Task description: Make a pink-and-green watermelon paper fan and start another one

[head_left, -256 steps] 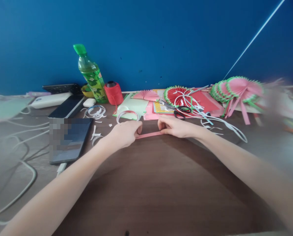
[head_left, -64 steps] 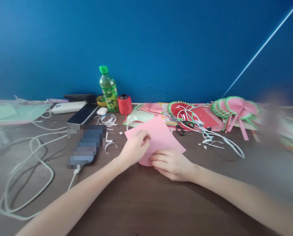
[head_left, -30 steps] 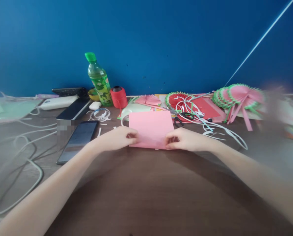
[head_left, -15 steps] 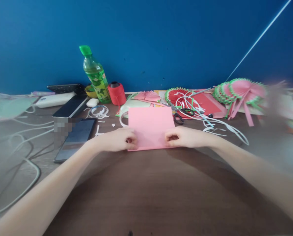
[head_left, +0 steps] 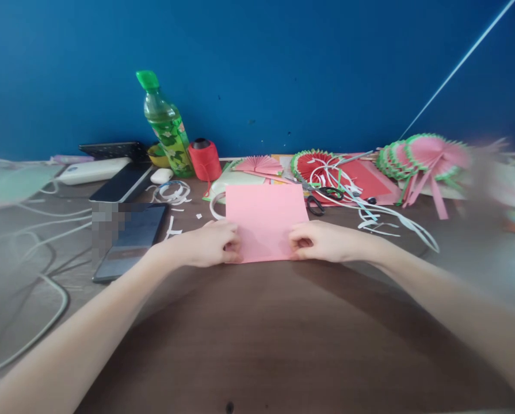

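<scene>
A pink paper sheet (head_left: 263, 218) lies flat on the brown table (head_left: 257, 339), square to me. My left hand (head_left: 212, 244) pinches its near left corner with curled fingers. My right hand (head_left: 320, 241) pinches the near right corner the same way. Both hands rest on the table at the sheet's near edge. Black-handled scissors (head_left: 320, 198) lie just beyond the sheet's far right corner.
A phone (head_left: 130, 238) lies left of my left hand, with white cables (head_left: 45, 287) further left. Along the blue wall stand a green bottle (head_left: 164, 126) and a red thread spool (head_left: 203, 161). Folded paper fans (head_left: 421, 155), red paper and white strips (head_left: 390, 221) lie at the right.
Some seconds ago I held a narrow pink strip between both hands. Since then a full pink sheet has come under my hands and been squared up; over the last half second the hands hardly moved.
</scene>
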Demonstrator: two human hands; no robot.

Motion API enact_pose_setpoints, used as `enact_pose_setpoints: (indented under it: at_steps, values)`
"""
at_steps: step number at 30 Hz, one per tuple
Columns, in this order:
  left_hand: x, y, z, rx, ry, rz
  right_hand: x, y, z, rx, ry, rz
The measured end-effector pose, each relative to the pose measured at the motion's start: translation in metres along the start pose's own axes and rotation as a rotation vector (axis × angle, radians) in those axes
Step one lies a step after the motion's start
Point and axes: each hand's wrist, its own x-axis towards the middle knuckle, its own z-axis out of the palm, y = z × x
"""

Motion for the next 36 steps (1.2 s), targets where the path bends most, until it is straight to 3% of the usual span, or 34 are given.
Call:
enact_pose_setpoints:
  at_steps: [12, 22, 29, 36]
  values:
    - [-0.001, -0.001, 0.002, 0.032, 0.014, -0.031, -0.001, -0.002, 0.000, -0.057, 0.019, 0.076]
    - [-0.003, -0.003, 0.001, 0.058, 0.014, -0.161, -0.005, -0.003, -0.005, -0.283, 0.029, 0.275]
    - [-0.003, -0.006, -0.004, -0.038, -0.008, -0.070, -0.007, 0.006, -0.008, -0.255, 0.010, 0.204]
    - [-0.006, -0.006, -0.007, -0.055, -0.041, -0.072, -0.009, 0.018, -0.019, -0.146, -0.093, 0.073]
